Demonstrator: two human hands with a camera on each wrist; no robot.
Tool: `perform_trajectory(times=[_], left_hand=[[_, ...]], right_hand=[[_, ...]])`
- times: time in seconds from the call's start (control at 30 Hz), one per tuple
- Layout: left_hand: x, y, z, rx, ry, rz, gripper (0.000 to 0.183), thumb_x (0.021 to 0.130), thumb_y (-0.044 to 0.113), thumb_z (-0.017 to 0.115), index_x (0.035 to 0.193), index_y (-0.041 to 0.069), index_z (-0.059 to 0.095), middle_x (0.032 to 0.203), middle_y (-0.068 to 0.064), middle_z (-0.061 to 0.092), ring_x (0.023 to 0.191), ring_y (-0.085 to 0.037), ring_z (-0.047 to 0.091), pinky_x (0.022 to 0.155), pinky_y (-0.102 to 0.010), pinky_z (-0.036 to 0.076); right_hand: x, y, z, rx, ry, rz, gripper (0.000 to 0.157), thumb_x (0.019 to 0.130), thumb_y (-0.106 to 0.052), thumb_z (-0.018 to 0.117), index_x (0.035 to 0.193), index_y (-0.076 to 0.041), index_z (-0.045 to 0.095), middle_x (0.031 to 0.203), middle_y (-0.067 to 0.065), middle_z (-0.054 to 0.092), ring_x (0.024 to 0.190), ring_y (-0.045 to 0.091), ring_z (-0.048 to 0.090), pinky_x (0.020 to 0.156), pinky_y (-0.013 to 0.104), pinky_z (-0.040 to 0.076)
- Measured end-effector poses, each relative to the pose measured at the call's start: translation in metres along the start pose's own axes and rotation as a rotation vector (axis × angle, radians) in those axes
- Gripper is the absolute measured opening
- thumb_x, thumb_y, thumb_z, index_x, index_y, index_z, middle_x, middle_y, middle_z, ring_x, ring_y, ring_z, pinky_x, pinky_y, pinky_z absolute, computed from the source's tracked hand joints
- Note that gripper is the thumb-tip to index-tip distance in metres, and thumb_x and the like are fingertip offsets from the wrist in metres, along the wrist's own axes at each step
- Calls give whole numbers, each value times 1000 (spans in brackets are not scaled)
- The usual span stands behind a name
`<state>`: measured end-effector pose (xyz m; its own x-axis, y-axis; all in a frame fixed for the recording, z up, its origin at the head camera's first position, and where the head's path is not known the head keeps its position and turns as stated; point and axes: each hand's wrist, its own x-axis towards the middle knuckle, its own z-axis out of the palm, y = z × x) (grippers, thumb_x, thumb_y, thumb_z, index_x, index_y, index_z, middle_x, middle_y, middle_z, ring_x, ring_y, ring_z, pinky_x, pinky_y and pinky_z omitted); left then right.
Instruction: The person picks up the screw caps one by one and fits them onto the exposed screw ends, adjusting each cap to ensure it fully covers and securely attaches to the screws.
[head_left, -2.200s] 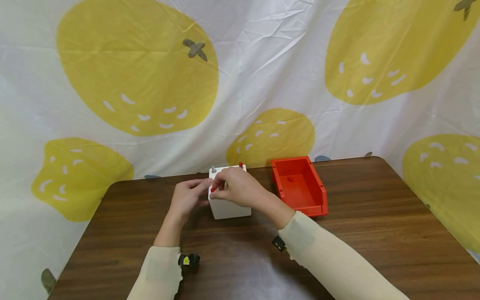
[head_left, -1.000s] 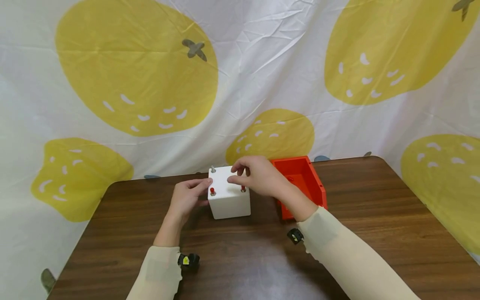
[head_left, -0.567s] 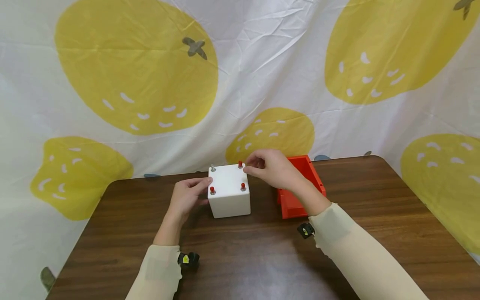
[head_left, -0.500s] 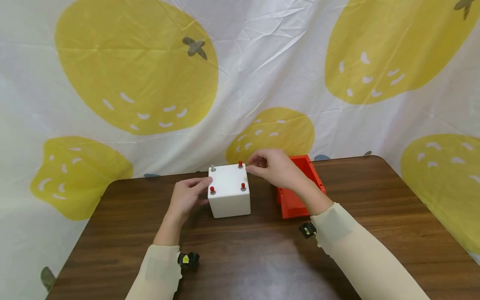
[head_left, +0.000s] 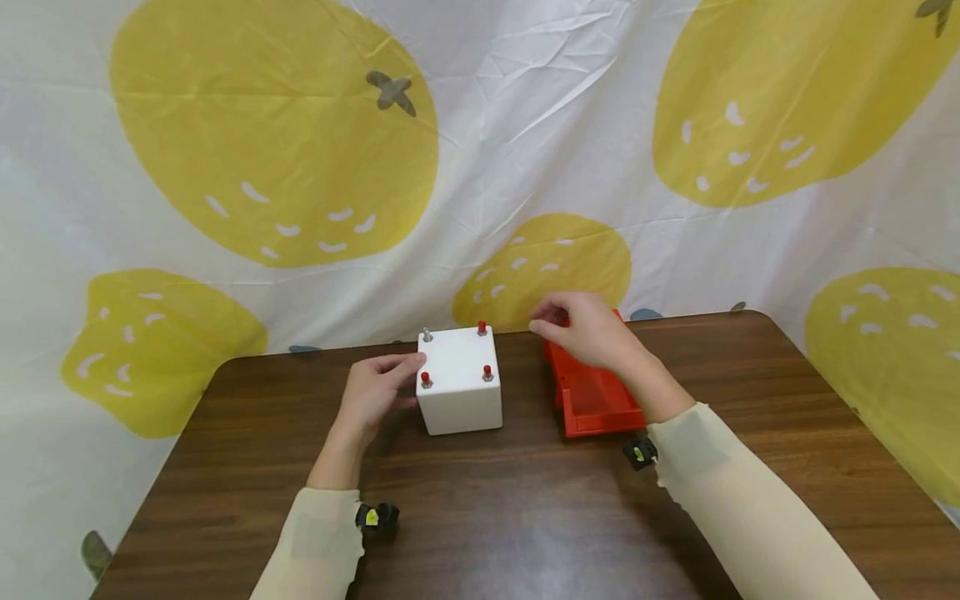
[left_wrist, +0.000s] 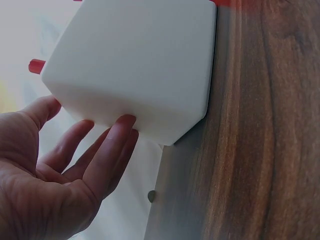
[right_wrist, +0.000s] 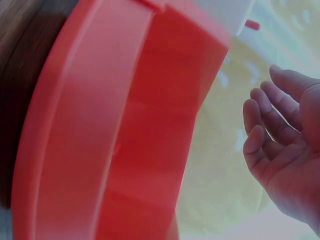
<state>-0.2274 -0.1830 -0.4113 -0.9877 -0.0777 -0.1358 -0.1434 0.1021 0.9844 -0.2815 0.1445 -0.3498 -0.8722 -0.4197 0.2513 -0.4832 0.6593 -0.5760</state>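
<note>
A white box (head_left: 461, 408) stands on the table, with a short post at each top corner. Red caps sit on the front left post (head_left: 425, 379), the front right post (head_left: 487, 373) and the back right post (head_left: 482, 328). The back left post (head_left: 427, 335) is bare metal. My left hand (head_left: 369, 393) touches the box's left side with fairly straight fingertips, its thumb at the top edge. Holding nothing, my right hand (head_left: 588, 333) hovers over the back of a red bin (head_left: 603, 422), fingers loosely bent. A small red piece (right_wrist: 117, 149) lies inside the bin.
The dark wooden table (head_left: 495, 517) carries the box and, just right of it, the bin. A white cloth (head_left: 510, 150) with yellow fruit prints hangs behind the table's back edge.
My right hand has left the front left red cap and moved right, across the box to above the bin. My left hand has stayed against the box.
</note>
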Motion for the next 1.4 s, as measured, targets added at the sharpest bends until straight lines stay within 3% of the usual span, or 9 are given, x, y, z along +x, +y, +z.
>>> perform_trajectory(times=[0.27, 0.73, 1.1, 1.27, 1.4], left_hand=[[0, 0, 0, 8, 7, 0, 49, 98, 37, 80, 129, 0, 74, 129, -17, 71, 107, -25, 73, 84, -42, 66], [-1, 1, 0, 23, 2, 5, 49, 98, 38, 80, 130, 1, 74, 130, -16, 71, 109, -27, 71, 83, -41, 66], [0, 0, 0, 48, 15, -2, 49, 98, 39, 79, 130, 2, 74, 130, -15, 71, 110, -27, 71, 82, -39, 66], [0, 0, -1, 51, 16, -7, 49, 98, 39, 79, 130, 3, 74, 131, -15, 71, 111, -28, 71, 83, -39, 66], [0, 0, -1, 41, 14, -9, 48, 98, 38, 80, 130, 2, 74, 130, -15, 71, 110, -27, 71, 84, -41, 66]], right_hand=[[-3, 17, -4, -54, -19, 30, 12, 101, -18, 74, 107, -7, 76, 92, 4, 69, 85, 23, 61, 77, 39, 53], [-2, 35, -2, -265, -64, 80, 22, 99, -14, 75, 112, 2, 74, 108, 17, 74, 100, 36, 67, 97, 54, 56], [-2, 46, 6, -386, -98, 90, 11, 97, -8, 75, 100, 2, 72, 91, 13, 72, 83, 31, 66, 82, 50, 60], [-2, 47, 10, -413, -136, 141, 6, 97, -7, 73, 94, -2, 70, 82, 9, 66, 79, 29, 60, 75, 45, 57], [-3, 48, 14, -430, -169, 200, 12, 98, -5, 68, 86, -6, 67, 78, 8, 63, 76, 28, 59, 70, 41, 55]])
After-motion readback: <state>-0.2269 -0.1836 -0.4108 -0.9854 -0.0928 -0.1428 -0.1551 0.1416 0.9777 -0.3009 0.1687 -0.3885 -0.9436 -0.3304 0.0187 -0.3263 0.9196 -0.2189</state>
